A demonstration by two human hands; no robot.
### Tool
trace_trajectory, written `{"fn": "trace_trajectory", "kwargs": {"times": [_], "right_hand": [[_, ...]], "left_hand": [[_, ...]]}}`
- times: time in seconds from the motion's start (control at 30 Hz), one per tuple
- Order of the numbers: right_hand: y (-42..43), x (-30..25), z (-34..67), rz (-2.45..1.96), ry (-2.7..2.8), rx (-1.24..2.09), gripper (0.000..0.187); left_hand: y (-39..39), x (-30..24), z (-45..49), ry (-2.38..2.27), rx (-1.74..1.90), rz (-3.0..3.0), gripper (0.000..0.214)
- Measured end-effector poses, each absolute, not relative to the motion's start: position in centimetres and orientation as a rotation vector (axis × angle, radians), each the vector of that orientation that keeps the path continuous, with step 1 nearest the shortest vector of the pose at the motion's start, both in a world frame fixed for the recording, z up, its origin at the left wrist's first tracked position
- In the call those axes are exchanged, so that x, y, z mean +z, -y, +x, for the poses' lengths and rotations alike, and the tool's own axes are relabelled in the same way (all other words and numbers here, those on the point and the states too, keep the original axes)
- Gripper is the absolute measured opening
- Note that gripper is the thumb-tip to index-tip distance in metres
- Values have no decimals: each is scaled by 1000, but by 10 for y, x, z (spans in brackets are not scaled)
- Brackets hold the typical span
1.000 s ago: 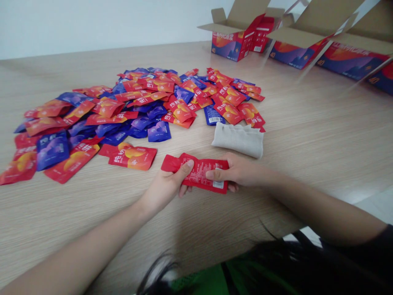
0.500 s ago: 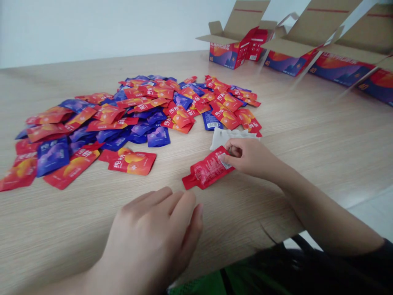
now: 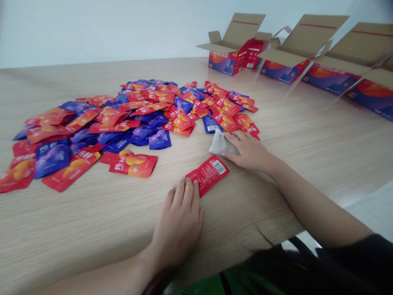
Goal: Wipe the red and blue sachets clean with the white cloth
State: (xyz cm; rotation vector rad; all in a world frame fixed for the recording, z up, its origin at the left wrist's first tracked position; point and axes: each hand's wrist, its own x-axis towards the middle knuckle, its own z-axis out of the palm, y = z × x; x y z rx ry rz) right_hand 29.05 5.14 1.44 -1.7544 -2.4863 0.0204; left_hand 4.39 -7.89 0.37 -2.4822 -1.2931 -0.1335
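Note:
A red pouch (image 3: 211, 172) lies with its printed back and barcode facing up. My left hand (image 3: 181, 209) covers its narrow end, the fingers close together and pressing it on the table. Just beyond the pouch is a crumpled white cloth (image 3: 218, 144). My right hand (image 3: 245, 149) has its thumb and bent fingers around the cloth's right side, partly hiding it. Nearest to these is a loose heap of red-orange pouches (image 3: 181, 119) and blue pouches (image 3: 160, 139), with one red-orange pouch (image 3: 135, 164) lying apart in front.
Several printed cartons (image 3: 222, 61) with raised flaps stand in a row at the back right. The heap spreads across the left and middle of the wooden table (image 3: 92, 221). A pale wall (image 3: 107, 32) rises behind the table.
My right hand has let go of the red pouch and taken the white cloth. My left hand has moved forward onto the pouch's narrow end. The pouch now lies slightly nearer me.

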Motion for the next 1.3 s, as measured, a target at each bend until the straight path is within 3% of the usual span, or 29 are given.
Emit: {"fn": "trace_trajectory", "kwargs": {"times": [0.13, 0.3, 0.43, 0.57, 0.63, 0.77, 0.93, 1.13, 1.3], "right_hand": [[-41, 9, 281, -1609, 2457, -113, 86], [-51, 3, 283, -1467, 2579, -78, 60], [-61, 11, 289, -1545, 2290, 48, 60], [-20, 29, 262, -1440, 2011, 18, 62], [11, 29, 237, -1384, 2176, 43, 68], [33, 11, 205, -1169, 2629, 101, 61], [2, 1, 218, -1534, 2475, 38, 62], [14, 4, 218, -1188, 2682, 50, 59], [7, 1, 215, -1564, 2449, -8, 59]], "left_hand": [[86, 4, 45, 1323, -115, -2460, 43], [90, 4, 47, 1297, -95, -2457, 44], [85, 8, 47, 1275, -75, -2466, 35], [81, 10, 48, 1200, -89, -2471, 28], [82, 10, 47, 1196, -83, -2505, 27], [86, 6, 45, 1279, -35, -2525, 29], [84, 3, 44, 1425, -62, -2555, 53], [79, 4, 43, 1424, -41, -2611, 56], [79, 4, 44, 1320, -71, -2579, 52]]}}
